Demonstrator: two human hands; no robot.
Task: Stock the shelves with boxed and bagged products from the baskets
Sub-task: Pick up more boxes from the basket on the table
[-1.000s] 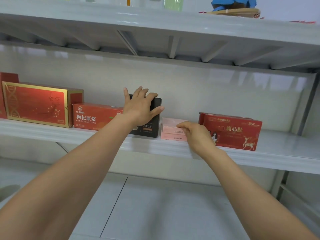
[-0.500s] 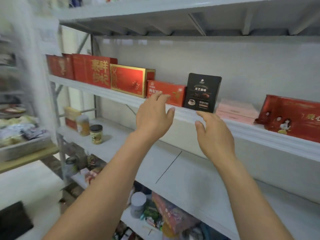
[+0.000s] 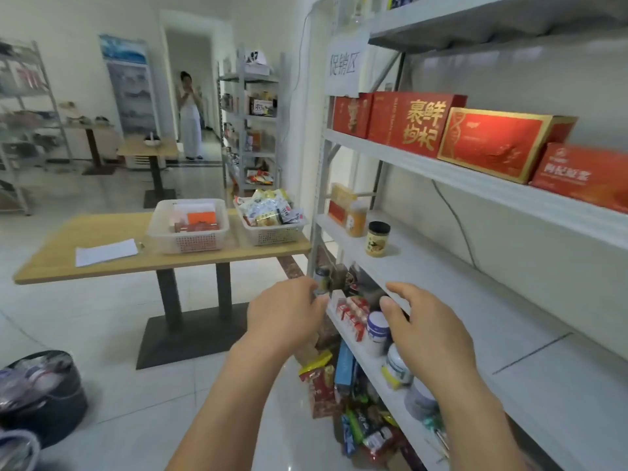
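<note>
Two white baskets stand on a wooden table (image 3: 102, 263) to the left. The left basket (image 3: 188, 239) holds red and orange boxes; the right basket (image 3: 272, 234) is heaped with bagged snacks. The grey shelf unit (image 3: 475, 180) on the right carries red gift boxes (image 3: 411, 124) on its upper board. My left hand (image 3: 285, 312) and my right hand (image 3: 428, 329) hover empty in front of me, fingers relaxed, beside the shelf's lower boards and away from the baskets.
Jars (image 3: 377, 239) stand on the middle board, tubs and small red packs (image 3: 353, 312) on the one below. Snack bags (image 3: 323, 385) lie at floor level. A dark bag (image 3: 40, 392) sits at the lower left. A person (image 3: 190, 120) stands far off in a doorway.
Both hands left the boxes on the upper shelf and dropped empty. My view swung left from the shelf, bringing the table and baskets into sight.
</note>
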